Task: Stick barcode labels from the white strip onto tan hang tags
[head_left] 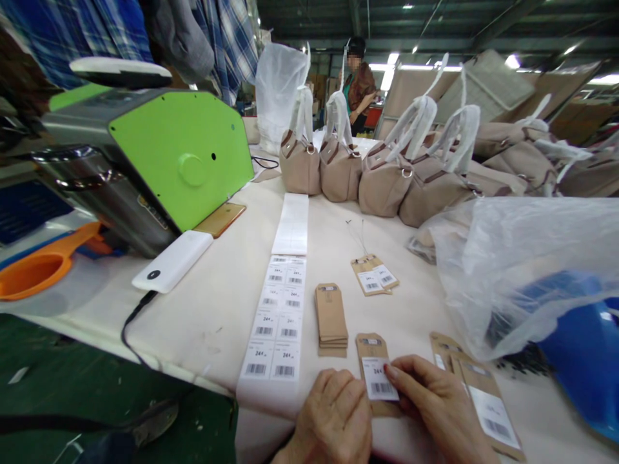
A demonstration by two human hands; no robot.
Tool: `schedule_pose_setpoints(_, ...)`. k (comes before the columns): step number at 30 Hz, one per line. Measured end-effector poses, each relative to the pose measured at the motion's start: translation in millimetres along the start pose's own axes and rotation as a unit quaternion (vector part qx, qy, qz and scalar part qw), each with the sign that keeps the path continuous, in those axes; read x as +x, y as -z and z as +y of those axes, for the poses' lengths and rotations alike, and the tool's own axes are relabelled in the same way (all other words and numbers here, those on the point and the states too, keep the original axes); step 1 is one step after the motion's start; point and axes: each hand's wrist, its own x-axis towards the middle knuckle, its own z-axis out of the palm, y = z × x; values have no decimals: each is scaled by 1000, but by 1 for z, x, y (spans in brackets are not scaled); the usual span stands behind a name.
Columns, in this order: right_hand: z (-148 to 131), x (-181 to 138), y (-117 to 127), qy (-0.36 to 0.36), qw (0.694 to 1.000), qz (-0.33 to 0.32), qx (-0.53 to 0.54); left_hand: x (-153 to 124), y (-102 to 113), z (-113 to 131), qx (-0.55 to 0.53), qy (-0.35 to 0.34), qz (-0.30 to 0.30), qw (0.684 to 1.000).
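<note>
A brown cardboard hang tag (372, 348) lies at the table's front with a white barcode price sticker (380, 381) over its middle. My right hand (435, 399) pinches the sticker's right edge between thumb and finger. Against the tag's lower left side rests my left hand (333, 415), fingers curled; what they hold, if anything, is hidden. Behind it is a small stack of plain tags (331, 316). To the left runs a strip of price stickers (275, 316), its far part bare backing. More stickered tags (491, 399) lie right of my right hand.
Two stickered tags with strings (374, 276) lie farther back. Several beige handbags (338, 167) with wrapped handles line the rear. A green machine (188, 154), a white power bank (171, 261) and an orange scoop (43, 267) stand left. Clear plastic (527, 258) covers a blue container (580, 361) at right.
</note>
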Motion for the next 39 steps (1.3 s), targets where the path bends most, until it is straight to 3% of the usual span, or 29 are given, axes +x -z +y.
schedule_pose_setpoints(10,-14,-3,-3,-52,994,5,95,5,5,0,-12,0,-6,1000)
schedule_pose_setpoints(39,-6,-3,-3,0,1000,17,-20,4,6,2,4,14,-1,1000)
